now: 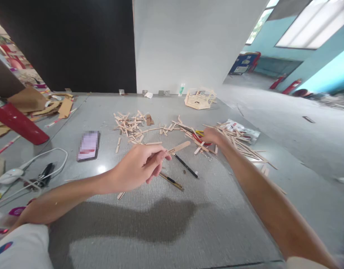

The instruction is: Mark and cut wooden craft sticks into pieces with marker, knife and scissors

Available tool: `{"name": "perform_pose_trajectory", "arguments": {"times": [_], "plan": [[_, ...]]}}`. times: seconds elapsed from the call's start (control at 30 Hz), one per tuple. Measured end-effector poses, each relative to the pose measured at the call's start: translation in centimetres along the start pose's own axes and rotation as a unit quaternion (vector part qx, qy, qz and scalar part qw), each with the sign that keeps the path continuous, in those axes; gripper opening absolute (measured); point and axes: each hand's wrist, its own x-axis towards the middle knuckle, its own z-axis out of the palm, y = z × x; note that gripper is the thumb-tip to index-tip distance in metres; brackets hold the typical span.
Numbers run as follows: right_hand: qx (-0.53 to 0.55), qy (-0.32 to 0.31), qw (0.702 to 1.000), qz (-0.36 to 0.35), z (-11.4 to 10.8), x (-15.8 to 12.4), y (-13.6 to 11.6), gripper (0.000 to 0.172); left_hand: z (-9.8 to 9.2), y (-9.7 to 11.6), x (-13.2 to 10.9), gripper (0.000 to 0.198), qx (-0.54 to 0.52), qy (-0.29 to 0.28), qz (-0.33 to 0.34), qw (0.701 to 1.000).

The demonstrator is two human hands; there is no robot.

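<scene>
My left hand point(141, 162) is raised above the table, its thumb and fingers pinched on one end of a flat wooden craft stick point(181, 147). The stick has a round tip and points right, with a faint mark near my fingers. My right hand point(212, 135) is stretched out to the stick pile, at a tool with red handles point(198, 138) and a yellow handle point(199, 132). Its fingers are mostly hidden, so the grip does not show. Under the craft stick lie a black pen point(186, 166) and a gold-and-black pen-like tool point(172, 181).
Loose sticks point(130, 125) and longer sticks point(244, 147) lie beyond my hands. A wooden stick frame point(200, 100) and a small green-white tube point(181, 89) stand at the back. A phone point(88, 145), a red bottle point(21, 121) and a white cable point(64, 151) are leftward.
</scene>
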Motion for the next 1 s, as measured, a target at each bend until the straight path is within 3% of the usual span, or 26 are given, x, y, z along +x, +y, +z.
{"name": "perform_pose_trajectory", "arguments": {"times": [0.13,0.27,0.4,0.57,0.67,0.77,0.8,0.87,0.9,0.93,1.0], "plan": [[-0.018,-0.084,0.996,0.026,-1.0,0.0,0.0,0.039,-0.1,0.2,-0.1,0.038,0.011,0.004,0.011,1.000],[-0.003,-0.088,0.996,0.027,-1.2,-0.6,-0.3,0.038,-0.3,0.3,-0.3,0.037,0.018,0.009,0.000,1.000],[0.054,-0.026,0.998,0.031,-1.1,-1.5,-0.6,0.031,-0.5,0.3,-0.4,0.037,0.016,0.007,0.004,1.000],[0.191,0.130,0.972,0.047,-2.1,-2.9,0.3,0.024,-0.6,0.2,-0.4,0.037,0.019,0.013,0.019,1.000],[0.303,0.208,0.930,0.022,-2.8,-4.4,0.3,0.038,-0.6,0.2,-0.3,0.038,0.019,0.013,0.011,1.000],[0.416,0.213,0.883,-0.051,-2.7,-7.2,-1.4,0.060,-0.7,0.3,-0.2,0.041,0.033,0.027,0.013,0.999],[0.468,0.203,0.856,-0.087,-2.4,-8.5,-2.3,0.067,-0.7,0.4,-0.2,0.041,0.039,0.035,0.016,0.998],[0.664,0.125,0.715,-0.180,-1.7,-11.7,-4.7,0.070,-0.8,0.5,-0.2,0.042,0.041,0.052,0.019,0.998],[0.708,0.089,0.670,-0.205,-1.3,-13.4,-5.9,0.070,-0.8,0.5,-0.1,0.041,0.036,0.059,0.015,0.998],[0.729,0.065,0.644,-0.223,-0.8,-15.2,-7.1,0.070,-0.8,0.6,-0.1,0.040,0.027,0.065,0.008,0.997],[0.729,0.013,0.634,-0.258,0.2,-18.6,-9.1,0.070,-0.8,0.7,-0.2,0.036,0.002,0.078,-0.003,0.997]]}}
